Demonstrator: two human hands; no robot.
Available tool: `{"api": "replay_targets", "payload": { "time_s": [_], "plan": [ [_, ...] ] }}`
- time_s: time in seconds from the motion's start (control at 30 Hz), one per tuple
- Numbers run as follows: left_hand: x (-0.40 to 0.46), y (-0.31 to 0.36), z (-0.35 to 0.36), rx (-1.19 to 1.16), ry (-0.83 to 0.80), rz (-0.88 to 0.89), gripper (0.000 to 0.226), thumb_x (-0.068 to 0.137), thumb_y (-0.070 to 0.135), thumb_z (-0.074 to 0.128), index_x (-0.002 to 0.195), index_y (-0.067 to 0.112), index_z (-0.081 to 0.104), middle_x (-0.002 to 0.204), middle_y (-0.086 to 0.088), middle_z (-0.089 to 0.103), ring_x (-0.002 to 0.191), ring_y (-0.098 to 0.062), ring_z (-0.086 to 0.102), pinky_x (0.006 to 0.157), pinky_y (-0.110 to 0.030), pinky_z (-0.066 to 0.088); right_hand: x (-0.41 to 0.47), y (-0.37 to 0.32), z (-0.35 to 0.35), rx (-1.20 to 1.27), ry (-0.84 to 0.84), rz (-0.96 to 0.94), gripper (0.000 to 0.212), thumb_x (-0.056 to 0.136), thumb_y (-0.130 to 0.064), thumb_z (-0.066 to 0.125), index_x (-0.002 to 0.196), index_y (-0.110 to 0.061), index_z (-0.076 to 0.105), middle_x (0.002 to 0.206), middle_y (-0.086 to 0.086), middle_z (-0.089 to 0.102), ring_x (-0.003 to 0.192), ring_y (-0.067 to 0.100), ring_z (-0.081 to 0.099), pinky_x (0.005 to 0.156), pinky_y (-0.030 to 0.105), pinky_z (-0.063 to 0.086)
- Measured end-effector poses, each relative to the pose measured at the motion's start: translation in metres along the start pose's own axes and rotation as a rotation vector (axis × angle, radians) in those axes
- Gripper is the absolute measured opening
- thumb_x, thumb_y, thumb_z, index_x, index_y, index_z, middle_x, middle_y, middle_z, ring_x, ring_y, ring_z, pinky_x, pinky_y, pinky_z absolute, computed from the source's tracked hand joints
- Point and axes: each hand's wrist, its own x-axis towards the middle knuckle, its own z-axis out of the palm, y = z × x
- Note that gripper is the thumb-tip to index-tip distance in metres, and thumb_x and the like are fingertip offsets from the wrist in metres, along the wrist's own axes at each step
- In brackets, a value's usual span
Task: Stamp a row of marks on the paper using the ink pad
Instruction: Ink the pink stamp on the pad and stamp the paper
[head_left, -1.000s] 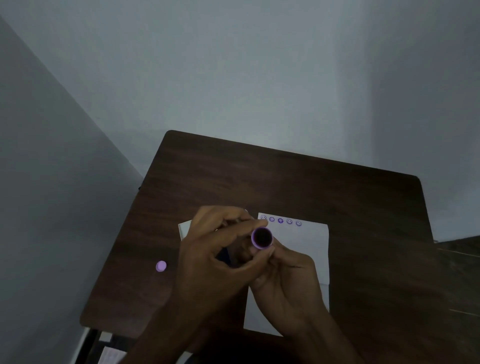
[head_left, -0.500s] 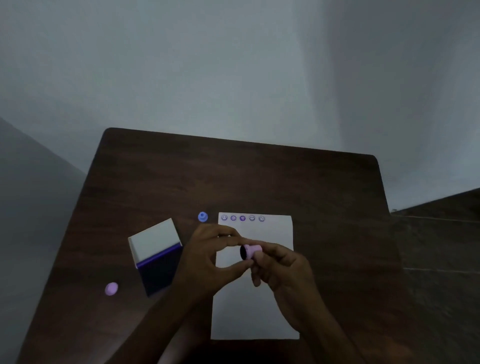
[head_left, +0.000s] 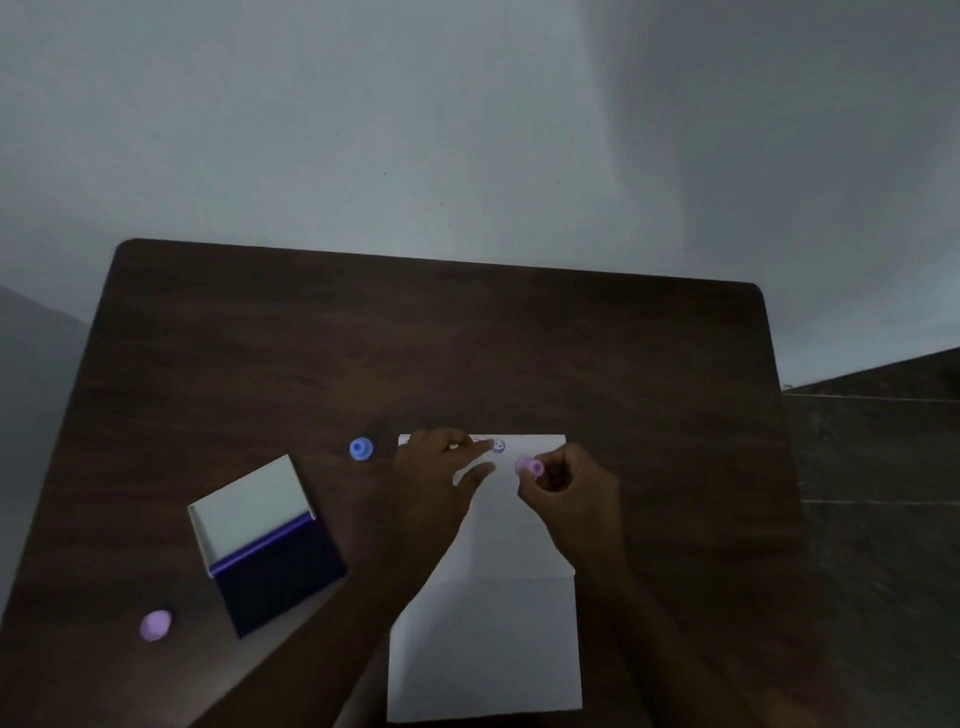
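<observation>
Dim head view, dark wooden table (head_left: 519, 338) against a pale wall. White paper (head_left: 498, 623) lies at the near centre with a horizontal fold line about halfway down. Left hand (head_left: 441, 483) lies palm down on the paper's top left corner, fingers extended and loosely together, index tip just beside a smiley mark (head_left: 498, 446) near the top edge; the hand covers whatever else is in that row. Right hand (head_left: 571, 488) is over the upper right part of the paper, fingertips pinching a small pink stamp (head_left: 530, 466), which lies tilted with its end pointing left; can't tell whether it touches the sheet. Ink pad (head_left: 265, 545) sits open on the table left of the paper, well apart from it, lid flipped back and pale inside, dark blue pad facing up. A blue stamp (head_left: 361, 449) stands just left of the left hand. A pink cap (head_left: 155, 625) lies near the table's left front, left of the ink pad.
</observation>
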Motion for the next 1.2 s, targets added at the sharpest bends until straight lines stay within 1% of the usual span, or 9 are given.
{"api": "replay_targets", "payload": {
  "time_s": [0.1, 0.27, 0.43, 0.53, 0.63, 0.83, 0.93, 1.03, 1.2],
  "plan": [
    [0.019, 0.004, 0.007, -0.068, 0.179, -0.121, 0.035, 0.09, 0.037, 0.059, 0.124, 0.031, 0.059, 0.122, 0.002, 0.06, 0.109, -0.015, 0.05, 0.089, -0.026, 0.036, 0.021, 0.004, 0.008, -0.065, -0.008, -0.009, 0.025, 0.08, -0.053, 0.062, 0.072, -0.033, 0.048, 0.066, -0.018, 0.056, 0.064, -0.007, 0.058, 0.04, 0.005, 0.036],
    [0.031, -0.003, 0.013, -0.052, 0.201, -0.169, 0.031, 0.075, 0.04, 0.076, 0.102, 0.026, 0.071, 0.09, 0.0, 0.068, 0.08, -0.016, 0.054, 0.066, -0.026, 0.036, 0.034, 0.008, 0.017, -0.058, -0.027, -0.048, 0.022, 0.082, -0.045, 0.063, 0.08, -0.032, 0.046, 0.07, -0.022, 0.049, 0.061, -0.003, 0.052, 0.047, -0.005, 0.034],
    [0.034, -0.004, 0.018, -0.077, 0.112, -0.215, 0.035, 0.077, 0.044, 0.073, 0.109, 0.029, 0.066, 0.1, 0.001, 0.064, 0.083, -0.008, 0.042, 0.069, -0.021, 0.03, 0.041, 0.016, 0.028, -0.089, -0.035, -0.028, 0.023, 0.085, -0.041, 0.062, 0.089, -0.021, 0.051, 0.077, -0.011, 0.052, 0.063, -0.001, 0.048, 0.05, 0.006, 0.035],
    [0.034, -0.007, 0.018, -0.129, 0.082, -0.209, 0.035, 0.08, 0.043, 0.071, 0.111, 0.03, 0.065, 0.102, 0.004, 0.061, 0.085, -0.006, 0.041, 0.065, -0.016, 0.029, 0.04, 0.02, 0.031, -0.065, -0.006, -0.05, 0.022, 0.084, -0.04, 0.064, 0.083, -0.024, 0.048, 0.07, -0.019, 0.047, 0.059, 0.0, 0.048, 0.054, -0.001, 0.038],
    [0.033, -0.006, 0.015, -0.127, 0.048, -0.209, 0.035, 0.082, 0.044, 0.069, 0.113, 0.03, 0.063, 0.105, 0.003, 0.061, 0.089, -0.009, 0.044, 0.071, -0.02, 0.031, 0.041, 0.023, 0.032, -0.035, -0.02, -0.036, 0.023, 0.083, -0.04, 0.065, 0.083, -0.025, 0.047, 0.069, -0.022, 0.045, 0.059, 0.002, 0.049, 0.056, -0.004, 0.035],
    [0.031, -0.002, 0.014, -0.102, 0.13, -0.185, 0.033, 0.082, 0.04, 0.069, 0.113, 0.027, 0.066, 0.103, 0.0, 0.063, 0.091, -0.015, 0.05, 0.073, -0.021, 0.034, 0.042, 0.021, 0.033, -0.078, 0.009, -0.059, 0.023, 0.083, -0.039, 0.066, 0.083, -0.026, 0.047, 0.068, -0.024, 0.043, 0.059, -0.003, 0.047, 0.058, -0.008, 0.032],
    [0.031, -0.002, 0.014, -0.093, 0.143, -0.182, 0.032, 0.082, 0.04, 0.069, 0.111, 0.026, 0.067, 0.101, 0.0, 0.063, 0.09, -0.015, 0.05, 0.071, -0.021, 0.033, 0.043, 0.021, 0.034, -0.086, 0.004, -0.048, 0.024, 0.084, -0.039, 0.065, 0.083, -0.024, 0.047, 0.068, -0.022, 0.043, 0.059, -0.002, 0.047, 0.058, -0.006, 0.034],
    [0.032, -0.003, 0.015, -0.101, 0.132, -0.186, 0.033, 0.082, 0.042, 0.068, 0.111, 0.027, 0.066, 0.102, 0.0, 0.063, 0.091, -0.015, 0.05, 0.072, -0.021, 0.034, 0.044, 0.02, 0.034, -0.112, -0.014, -0.018, 0.025, 0.084, -0.043, 0.063, 0.086, -0.023, 0.047, 0.069, -0.02, 0.043, 0.06, -0.002, 0.046, 0.048, 0.002, 0.036],
    [0.035, -0.005, 0.016, -0.106, 0.057, -0.22, 0.038, 0.083, 0.047, 0.065, 0.116, 0.03, 0.061, 0.108, 0.002, 0.061, 0.097, -0.014, 0.049, 0.077, -0.021, 0.035, 0.047, 0.021, 0.036, -0.145, -0.046, 0.022, 0.029, 0.086, -0.041, 0.061, 0.096, -0.015, 0.053, 0.08, -0.008, 0.047, 0.062, -0.002, 0.042, 0.051, 0.003, 0.032]
  ]
}}
